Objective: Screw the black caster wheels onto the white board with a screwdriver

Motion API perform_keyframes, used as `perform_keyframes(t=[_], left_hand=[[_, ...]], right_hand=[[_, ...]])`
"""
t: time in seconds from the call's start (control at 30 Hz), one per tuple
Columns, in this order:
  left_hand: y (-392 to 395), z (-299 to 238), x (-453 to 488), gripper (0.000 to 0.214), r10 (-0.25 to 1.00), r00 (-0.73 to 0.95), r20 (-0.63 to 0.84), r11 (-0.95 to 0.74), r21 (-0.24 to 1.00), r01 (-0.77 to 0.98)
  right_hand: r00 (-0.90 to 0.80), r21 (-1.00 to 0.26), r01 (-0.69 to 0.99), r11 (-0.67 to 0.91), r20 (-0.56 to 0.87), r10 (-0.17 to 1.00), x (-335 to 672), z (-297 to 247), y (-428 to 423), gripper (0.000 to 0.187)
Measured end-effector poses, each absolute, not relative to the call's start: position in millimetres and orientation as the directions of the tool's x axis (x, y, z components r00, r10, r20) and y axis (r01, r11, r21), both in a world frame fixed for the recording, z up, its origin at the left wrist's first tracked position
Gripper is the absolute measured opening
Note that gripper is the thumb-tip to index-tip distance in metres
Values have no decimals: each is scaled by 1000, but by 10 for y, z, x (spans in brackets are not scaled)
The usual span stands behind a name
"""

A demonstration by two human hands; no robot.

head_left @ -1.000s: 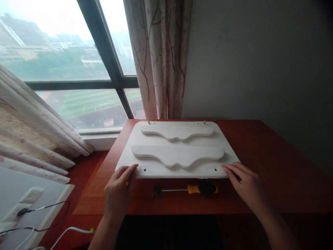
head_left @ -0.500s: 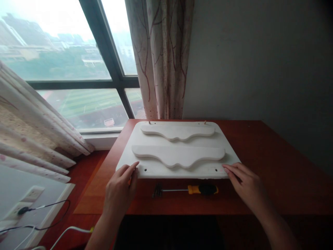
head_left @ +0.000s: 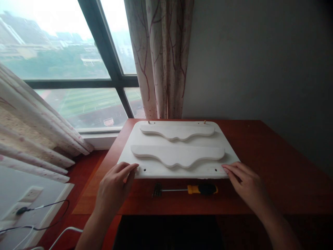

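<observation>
A window (head_left: pixel 65 41) and curtain (head_left: pixel 162 62) stand beyond the reddish bench (head_left: pixel 262 159). On it lies the white board (head_left: pixel 182 173), two wavy pieces (head_left: pixel 179 155) occupying its middle. Left hand (head_left: pixel 113 185) and right hand (head_left: pixel 246 184) each pinch a near corner. Just in front lie a screwdriver (head_left: pixel 203 189) and, by its tip, dark screws (head_left: pixel 156 190).

One view on record, from a head-worn camera. Lens sits above and behind the near edge of the table (head_left: pixel 270 156), at its 6 o'clock side, facing 12 o'clock and pitched downward. Range is close: the white board (head_left: pixel 179 172) fits whole just below frame centre, with the left hand (head_left: pixel 113 185) between 7 and 8 o'clock and the right hand (head_left: pixel 246 184) at 4. Coverage extends to the window (head_left: pixel 57 45) at 10 o'clock, a curtain (head_left: pixel 161 66) at 12 and the wall (head_left: pixel 247 62) between 1 and 2.
</observation>
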State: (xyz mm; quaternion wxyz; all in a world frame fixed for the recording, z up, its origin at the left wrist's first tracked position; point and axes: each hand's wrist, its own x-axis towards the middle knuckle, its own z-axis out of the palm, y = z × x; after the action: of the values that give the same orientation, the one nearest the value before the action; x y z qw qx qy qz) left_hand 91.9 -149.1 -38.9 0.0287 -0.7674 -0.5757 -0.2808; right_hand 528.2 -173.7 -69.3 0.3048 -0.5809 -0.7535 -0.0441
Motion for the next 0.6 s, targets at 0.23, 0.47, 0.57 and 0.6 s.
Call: perform_keyframes(t=[0.23, 0.47, 0.57, 0.6], left_hand=[[-1183, -192, 737, 29, 844, 151, 515, -360, 335, 870], [-784, -230, 693, 32, 793, 285, 538, -475, 255, 842], [-735, -253, 696, 32, 785, 317, 533, -503, 249, 828], [-728, -252, 698, 32, 784, 323, 529, -510, 253, 822]], right_hand=[[-138, -288, 894, 344, 552, 822, 5361, -483, -1482, 31], [-225, -277, 873, 402, 502, 835, 5419, -475, -1149, 35], [-235, -277, 870, 408, 494, 837, 5417, -490, -1127, 34], [-236, -277, 870, 409, 494, 837, 5414, -489, -1127, 33]])
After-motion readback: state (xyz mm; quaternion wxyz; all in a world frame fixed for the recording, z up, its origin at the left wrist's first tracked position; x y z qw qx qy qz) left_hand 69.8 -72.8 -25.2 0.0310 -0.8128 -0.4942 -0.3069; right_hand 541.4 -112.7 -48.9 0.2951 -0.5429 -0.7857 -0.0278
